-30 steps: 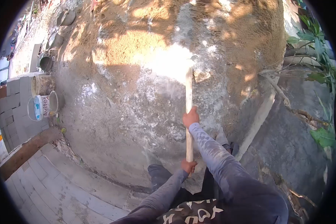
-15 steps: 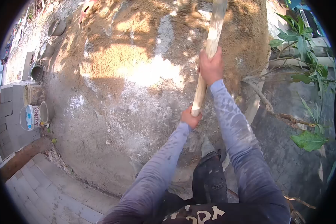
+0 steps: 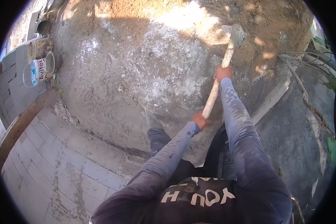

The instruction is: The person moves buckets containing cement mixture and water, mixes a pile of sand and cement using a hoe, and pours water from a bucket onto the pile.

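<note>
Both hands grip one long wooden handle (image 3: 214, 93). My left hand (image 3: 201, 121) is wrapped round its lower end, near my body. Farther up, my right hand (image 3: 223, 73) is closed round the middle part. The handle slants up and to the right, and its tool head (image 3: 236, 33) rests at the sandy soil, where its shape is hard to make out. Around it lies brown sand (image 3: 265, 22) with grey-white powdery material (image 3: 168, 56) spread over the ground to the left.
At the left stand a white labelled bucket (image 3: 38, 71), other dirty buckets (image 3: 41, 47) and stacked grey blocks (image 3: 12, 80). Paving (image 3: 74, 168) lies lower left. A concrete edge (image 3: 272, 99) and a bare branch (image 3: 303, 89) are on the right.
The tool was raised half a second ago and is now down on the soil, farther right than one second ago. Both hands have stayed on the handle. The camera view has shifted.
</note>
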`<state>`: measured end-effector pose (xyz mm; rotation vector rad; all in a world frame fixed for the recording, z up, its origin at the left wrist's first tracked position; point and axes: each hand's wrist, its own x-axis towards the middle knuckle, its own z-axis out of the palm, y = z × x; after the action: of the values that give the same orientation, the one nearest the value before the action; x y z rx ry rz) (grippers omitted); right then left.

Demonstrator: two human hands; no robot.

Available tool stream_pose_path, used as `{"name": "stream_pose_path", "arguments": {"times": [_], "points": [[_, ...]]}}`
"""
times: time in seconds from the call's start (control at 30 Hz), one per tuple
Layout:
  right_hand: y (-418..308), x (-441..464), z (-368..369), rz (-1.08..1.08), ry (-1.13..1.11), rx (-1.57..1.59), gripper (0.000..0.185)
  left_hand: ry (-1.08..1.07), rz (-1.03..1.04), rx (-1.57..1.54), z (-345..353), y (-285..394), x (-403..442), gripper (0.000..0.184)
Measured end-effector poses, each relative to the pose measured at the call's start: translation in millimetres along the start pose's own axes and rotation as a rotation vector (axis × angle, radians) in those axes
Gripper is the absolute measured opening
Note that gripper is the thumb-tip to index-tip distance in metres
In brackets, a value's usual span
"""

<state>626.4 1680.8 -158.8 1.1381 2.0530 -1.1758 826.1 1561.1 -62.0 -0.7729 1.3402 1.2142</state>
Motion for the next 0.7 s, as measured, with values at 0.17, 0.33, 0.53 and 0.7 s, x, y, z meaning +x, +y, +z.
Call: {"name": "stream_pose_path", "arguments": {"times": [0.17, 0.33, 0.53, 0.7], "points": [[40, -217, 13, 0.184, -0.095, 0.283, 0.034, 0.099, 0.118, 0.422, -61, -131, -184, 0.049], [50, -390, 23, 0.409, -0.193, 0.651, 0.029, 0.164, -0.091, 0.519, -96, -209, -325, 0.045], [-104, -210, -23, -0.214, -0.131, 0.591, 0.034, 0.318, 0.417, 0.338, -72, -30, -125, 0.037], [-295, -8, -23, -0.668, 0.054, 0.371, 0.027, 0.537, 0.599, 0.38, -117, 215, 94, 0.04]]}}
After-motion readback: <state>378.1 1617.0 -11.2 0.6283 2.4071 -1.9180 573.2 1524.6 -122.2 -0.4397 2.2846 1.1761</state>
